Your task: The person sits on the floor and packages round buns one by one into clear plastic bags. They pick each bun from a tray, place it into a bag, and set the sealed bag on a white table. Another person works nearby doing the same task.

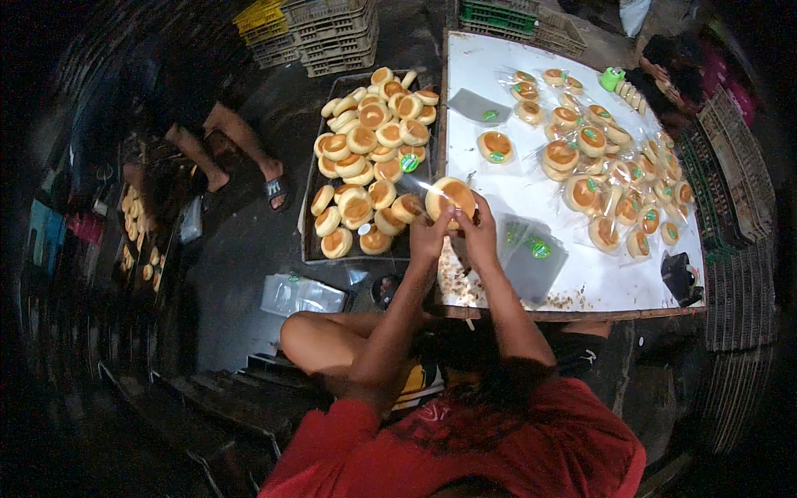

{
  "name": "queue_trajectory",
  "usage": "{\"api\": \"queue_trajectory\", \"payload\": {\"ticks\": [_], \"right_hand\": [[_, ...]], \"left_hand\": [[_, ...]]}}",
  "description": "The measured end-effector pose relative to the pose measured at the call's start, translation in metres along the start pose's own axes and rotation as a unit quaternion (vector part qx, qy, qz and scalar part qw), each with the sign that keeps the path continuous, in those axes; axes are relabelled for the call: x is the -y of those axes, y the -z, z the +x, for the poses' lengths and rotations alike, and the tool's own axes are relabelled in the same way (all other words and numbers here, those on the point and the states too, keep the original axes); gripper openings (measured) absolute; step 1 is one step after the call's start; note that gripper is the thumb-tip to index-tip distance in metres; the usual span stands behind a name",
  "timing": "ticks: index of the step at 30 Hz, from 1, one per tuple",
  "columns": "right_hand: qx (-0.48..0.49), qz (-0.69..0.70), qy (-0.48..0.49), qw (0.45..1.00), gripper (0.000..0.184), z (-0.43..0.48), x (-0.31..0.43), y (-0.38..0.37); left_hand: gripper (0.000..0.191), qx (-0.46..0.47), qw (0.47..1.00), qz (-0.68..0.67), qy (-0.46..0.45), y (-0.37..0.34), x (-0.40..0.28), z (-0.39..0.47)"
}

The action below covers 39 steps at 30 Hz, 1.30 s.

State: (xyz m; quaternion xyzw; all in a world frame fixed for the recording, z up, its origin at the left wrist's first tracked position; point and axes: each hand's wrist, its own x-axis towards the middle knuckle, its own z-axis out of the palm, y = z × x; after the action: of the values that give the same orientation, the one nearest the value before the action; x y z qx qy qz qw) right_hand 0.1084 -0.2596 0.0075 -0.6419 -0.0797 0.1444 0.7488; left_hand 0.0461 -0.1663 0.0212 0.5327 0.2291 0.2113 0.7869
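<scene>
A round browned bun (449, 198) is held between my left hand (429, 236) and my right hand (481, 231), both thumbs meeting at its near edge. Clear plastic film shines at the bun's upper left; how far it wraps the bun is hard to tell. Left of my hands, a dark tray (307, 239) carries a heap of unwrapped buns (361, 140). A green sticker (409, 163) shows over the heap's right side, seemingly on the film. By my right forearm, flat clear bags with green labels (535, 261) lie on the white tabletop (467, 68).
Many bagged buns (591, 140) cover the table's right side, near a green container (612, 78). Another bag stack (479, 107) lies farther back. Plastic crates (336, 37) stand behind, more crates (735, 168) at right. Another person's legs (243, 143) are at left; a person's hands (661, 78) show at far right.
</scene>
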Motion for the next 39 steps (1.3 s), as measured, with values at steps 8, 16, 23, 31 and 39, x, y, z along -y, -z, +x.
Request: {"api": "queue_trajectory", "payload": {"ticks": [8,16,23,31,39], "right_hand": [[0.07,0.165,-0.076,0.981,0.042,0.004,0.003,0.008],[0.153,-0.225,0.127,0.954,0.033,0.049,0.033,0.011],[0.048,-0.334,0.204,0.919,0.03,0.115,0.034,0.055],[0.091,-0.234,0.152,0.956,0.028,0.13,-0.049,-0.039],[0.226,-0.552,-0.041,0.801,0.078,0.115,-0.124,-0.136]], "left_hand": [[0.041,0.042,0.961,0.27,-0.043,0.007,0.015,-0.006],[0.083,-0.286,0.793,0.534,0.063,0.239,0.072,0.038],[0.081,-0.359,0.819,0.409,0.18,0.207,0.057,0.01],[0.037,-0.18,0.882,0.433,0.046,0.227,0.059,0.017],[0.019,-0.184,0.972,-0.134,-0.055,0.168,-0.043,0.029]]}}
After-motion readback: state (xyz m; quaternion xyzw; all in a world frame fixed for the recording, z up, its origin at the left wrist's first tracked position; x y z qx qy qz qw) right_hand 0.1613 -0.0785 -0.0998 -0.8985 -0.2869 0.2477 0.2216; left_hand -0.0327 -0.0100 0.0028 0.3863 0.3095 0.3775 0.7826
